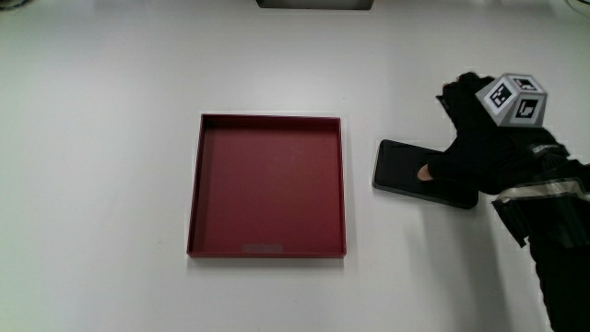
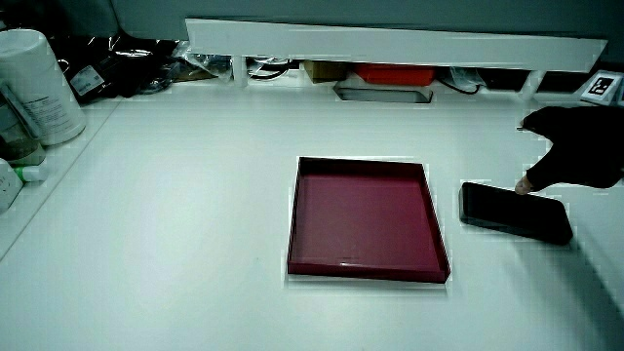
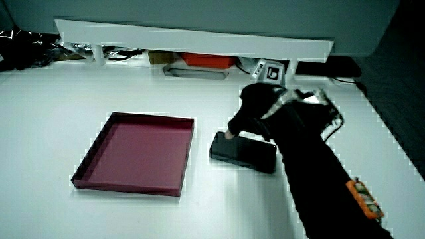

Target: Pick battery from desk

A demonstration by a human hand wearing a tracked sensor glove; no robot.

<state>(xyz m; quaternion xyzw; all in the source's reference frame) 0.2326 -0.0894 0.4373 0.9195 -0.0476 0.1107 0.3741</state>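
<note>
A flat black battery (image 1: 401,167) lies on the white desk beside a shallow dark red tray (image 1: 267,118). The gloved hand (image 1: 479,148), with a patterned cube (image 1: 513,99) on its back, is over the end of the battery away from the tray. Its thumb tip (image 1: 424,172) touches the battery's top face, and the other fingers are spread off the battery, toward the partition. In both side views the battery (image 2: 507,210) (image 3: 239,151) rests flat on the desk under the hand (image 2: 580,146) (image 3: 265,109). The tray (image 2: 361,164) (image 3: 153,117) holds nothing.
A low white partition (image 2: 390,44) runs along the desk's edge farthest from the person, with a grey dish (image 2: 382,94) and a red item (image 2: 395,73) under it. A white canister (image 2: 39,83) and dark clutter (image 2: 127,63) stand at a desk corner.
</note>
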